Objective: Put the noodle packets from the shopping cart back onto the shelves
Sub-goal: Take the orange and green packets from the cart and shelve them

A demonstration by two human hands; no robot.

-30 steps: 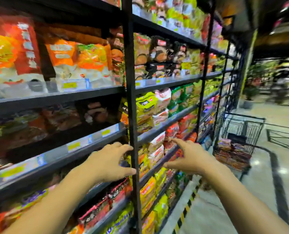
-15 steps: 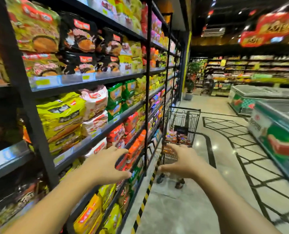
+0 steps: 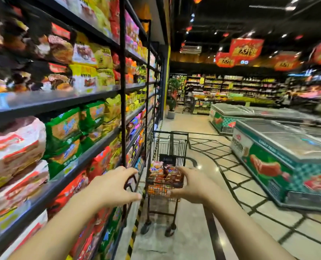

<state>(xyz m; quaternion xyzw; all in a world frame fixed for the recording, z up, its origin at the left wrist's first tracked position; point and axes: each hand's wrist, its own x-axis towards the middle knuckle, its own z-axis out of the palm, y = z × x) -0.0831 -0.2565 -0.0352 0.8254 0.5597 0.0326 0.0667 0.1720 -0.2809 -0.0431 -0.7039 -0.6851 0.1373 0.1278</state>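
We hold both hands out in front of us, apart from each other, with nothing in either. Our left hand (image 3: 111,186) has its fingers loosely curved and the thumb spread, and it hangs in the air in front of the black shelves (image 3: 80,158) on the left. Our right hand (image 3: 190,185) is likewise relaxed and open, with fingers bent a little, and in the picture it overlaps the near right corner of the shopping cart (image 3: 171,145); whether it touches the wire we cannot tell, since the frame is blurred there.

The cart stands a little further down the aisle, close beside the shelves, on its small wheels. In its basket lies a heap of noodle packets (image 3: 163,175), mostly orange and red, piled to about half the basket's height. A dark flap stands at the far end of the basket.

The shelves run along the whole left side, filled with bagged noodles: white and red bags near us, green ones beyond, yellow ones further on, and red bags on the lower level. A yellow and black striped line (image 3: 135,226) runs along the floor at the foot of the shelves.

To the right, well apart from the cart, long chest freezers (image 3: 279,156) with glass lids and green sides stand on the tiled floor (image 3: 240,231). Red signs (image 3: 247,47) hang from the dark ceiling far off.
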